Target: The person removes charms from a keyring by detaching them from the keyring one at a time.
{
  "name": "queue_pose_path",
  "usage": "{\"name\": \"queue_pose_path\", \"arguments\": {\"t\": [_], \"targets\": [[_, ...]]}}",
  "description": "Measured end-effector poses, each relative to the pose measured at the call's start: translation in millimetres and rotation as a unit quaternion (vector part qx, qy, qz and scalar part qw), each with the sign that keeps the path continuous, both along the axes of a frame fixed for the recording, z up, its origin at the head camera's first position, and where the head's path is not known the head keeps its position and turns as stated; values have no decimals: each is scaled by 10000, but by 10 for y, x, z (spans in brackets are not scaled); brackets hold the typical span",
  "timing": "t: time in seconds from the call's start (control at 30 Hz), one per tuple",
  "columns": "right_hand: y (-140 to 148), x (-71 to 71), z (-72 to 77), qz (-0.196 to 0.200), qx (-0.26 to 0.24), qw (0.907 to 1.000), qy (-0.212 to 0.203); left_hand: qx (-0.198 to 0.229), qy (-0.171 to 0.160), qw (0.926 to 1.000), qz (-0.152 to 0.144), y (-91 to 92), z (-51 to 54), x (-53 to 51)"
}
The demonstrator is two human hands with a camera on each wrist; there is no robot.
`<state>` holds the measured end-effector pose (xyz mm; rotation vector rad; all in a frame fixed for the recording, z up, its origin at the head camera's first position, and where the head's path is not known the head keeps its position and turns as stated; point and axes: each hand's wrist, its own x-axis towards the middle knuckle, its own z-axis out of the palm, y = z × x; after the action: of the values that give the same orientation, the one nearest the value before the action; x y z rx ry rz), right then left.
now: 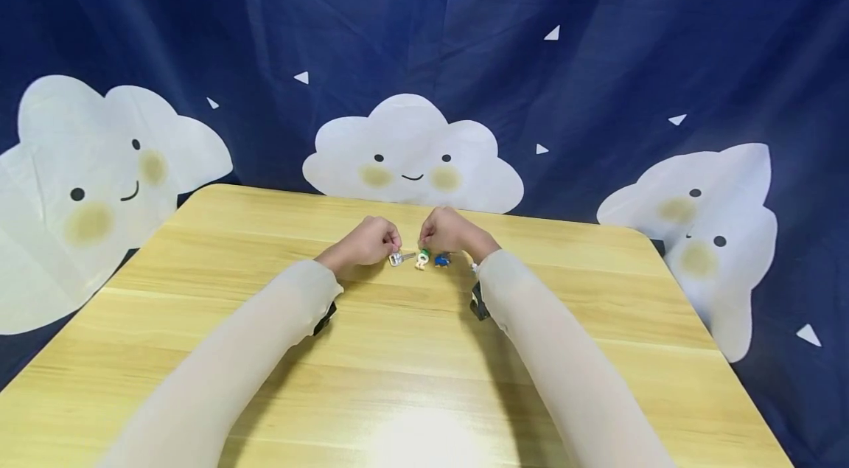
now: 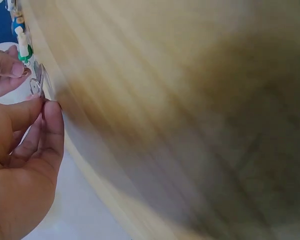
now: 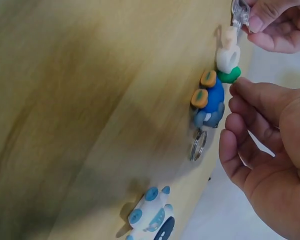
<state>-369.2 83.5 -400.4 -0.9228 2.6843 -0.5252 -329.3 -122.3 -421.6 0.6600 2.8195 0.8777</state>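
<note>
My left hand (image 1: 371,241) pinches the ring end of a silver, partly clear keychain (image 3: 238,12) between thumb and fingertips. To its right my right hand (image 1: 452,231) has thumb and index finger together at the green top of a small white figure keychain (image 3: 228,59); in the left wrist view they hold its small ring (image 2: 26,72). A blue figure keychain with orange feet (image 3: 213,100) lies beside the white one, its split ring (image 3: 198,145) on the tabletop. Further right is a white and light-blue figure (image 3: 151,216), mostly hidden by the right forearm in the head view.
The things lie in a row on a light wooden table (image 1: 398,350), toward its far edge. Behind it hangs a dark blue curtain (image 1: 371,18) with smiling clouds. Black straps (image 1: 479,302) circle both wrists below the pale sleeves.
</note>
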Motion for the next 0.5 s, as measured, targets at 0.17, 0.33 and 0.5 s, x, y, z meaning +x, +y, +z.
{"name": "queue_pose_path", "arguments": {"t": [0.17, 0.33, 0.5], "targets": [[11, -36, 1, -132, 48, 9999, -45, -255, 95, 9996, 44, -5, 6, -59], [-6, -47, 1, -301, 108, 9993, -180, -436, 88, 9990, 80, -10, 31, -76], [4, -48, -2, -468, -1, 9985, -294, -451, 63, 9989, 107, 11, 48, -77]]}}
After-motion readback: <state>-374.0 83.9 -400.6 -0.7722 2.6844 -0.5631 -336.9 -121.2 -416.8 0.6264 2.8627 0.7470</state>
